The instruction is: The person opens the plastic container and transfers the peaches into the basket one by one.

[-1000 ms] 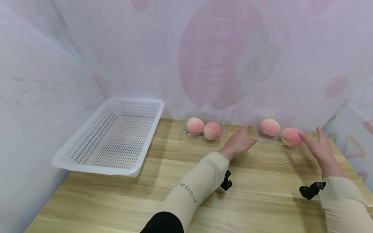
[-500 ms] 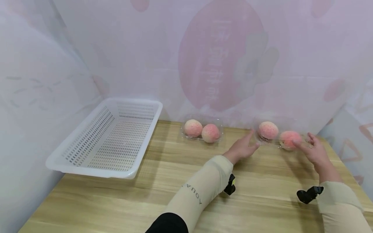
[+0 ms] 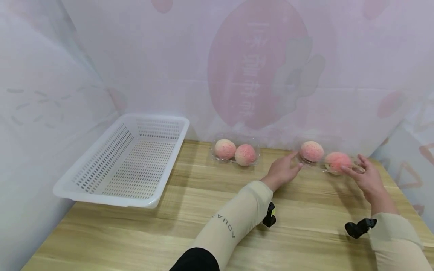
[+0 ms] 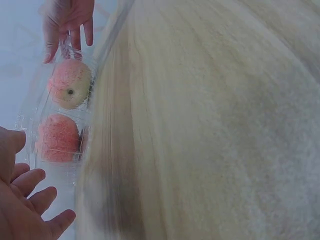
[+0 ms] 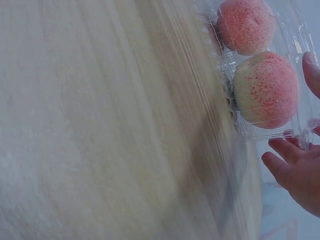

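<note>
Two pink-and-cream peaches (image 3: 312,151) sit in a clear plastic clamshell box (image 5: 260,134) at the back right of the table. My right hand (image 3: 367,178) is at the box's right end, thumb over the lid side and fingers around the end edge. At the opposite end is my left hand (image 3: 282,171), its thumb and fingers spread right by the plastic. In the left wrist view, the left fingers (image 4: 42,200) stand apart from one another beside the nearer peach (image 4: 60,138). A second clear box (image 3: 235,161) with two similar peaches rests to the left.
A white perforated plastic basket (image 3: 156,197) stands on the left side of the wooden table (image 3: 288,241). A pale printed cloth (image 3: 169,75) hangs close behind the boxes and along both sides.
Both hands have moved inward to the ends of the right-hand box, the right hand leftward and the left hand slightly rightward. The head view has shifted slightly.
</note>
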`<state>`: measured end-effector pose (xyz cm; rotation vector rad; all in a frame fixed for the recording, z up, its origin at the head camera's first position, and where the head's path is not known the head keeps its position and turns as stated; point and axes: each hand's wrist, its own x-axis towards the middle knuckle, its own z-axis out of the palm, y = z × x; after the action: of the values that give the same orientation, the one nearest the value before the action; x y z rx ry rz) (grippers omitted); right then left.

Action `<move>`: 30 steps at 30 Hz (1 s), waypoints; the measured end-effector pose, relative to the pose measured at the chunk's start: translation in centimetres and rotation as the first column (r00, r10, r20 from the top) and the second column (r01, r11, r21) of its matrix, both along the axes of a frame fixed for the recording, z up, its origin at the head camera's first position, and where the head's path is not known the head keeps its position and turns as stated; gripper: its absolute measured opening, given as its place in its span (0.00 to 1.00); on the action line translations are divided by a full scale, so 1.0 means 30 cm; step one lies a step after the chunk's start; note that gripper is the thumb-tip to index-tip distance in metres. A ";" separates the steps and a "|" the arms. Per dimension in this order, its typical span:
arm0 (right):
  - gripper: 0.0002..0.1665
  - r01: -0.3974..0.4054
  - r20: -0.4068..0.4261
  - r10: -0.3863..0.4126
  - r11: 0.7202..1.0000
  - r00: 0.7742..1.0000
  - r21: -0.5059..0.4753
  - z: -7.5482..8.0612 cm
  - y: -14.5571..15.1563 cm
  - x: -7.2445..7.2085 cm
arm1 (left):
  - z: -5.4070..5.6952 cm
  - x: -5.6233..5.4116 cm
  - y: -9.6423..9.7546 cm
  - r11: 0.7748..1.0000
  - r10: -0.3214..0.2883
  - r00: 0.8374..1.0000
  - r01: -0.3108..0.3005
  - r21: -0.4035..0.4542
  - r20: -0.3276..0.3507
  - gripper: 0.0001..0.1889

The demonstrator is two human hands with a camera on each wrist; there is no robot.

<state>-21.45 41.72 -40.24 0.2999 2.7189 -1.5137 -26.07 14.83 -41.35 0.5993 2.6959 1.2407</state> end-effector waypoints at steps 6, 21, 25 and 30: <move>0.56 -0.003 -0.023 0.003 1.000 1.000 0.010 0.002 -0.020 0.008 | -0.008 -0.006 -0.004 0.989 0.064 0.997 -0.067 0.130 0.030 0.27; 0.51 0.023 -0.117 -0.021 1.000 0.993 0.009 0.041 -0.071 0.035 | 0.050 0.007 -0.049 0.889 0.114 0.981 -0.171 0.425 0.156 0.28; 0.50 0.045 -0.147 -0.044 0.999 0.988 0.001 0.065 -0.099 0.044 | 0.072 0.012 -0.075 0.857 0.118 0.981 -0.180 0.482 0.156 0.26; 0.50 0.073 -0.182 -0.078 0.997 0.980 -0.032 0.093 -0.153 0.057 | 0.101 0.027 -0.112 0.839 0.148 0.980 -0.194 0.509 0.130 0.23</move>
<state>-19.76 37.13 -37.44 0.2797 2.8547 -1.6730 -25.25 11.47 -38.34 0.3380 2.3722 2.0226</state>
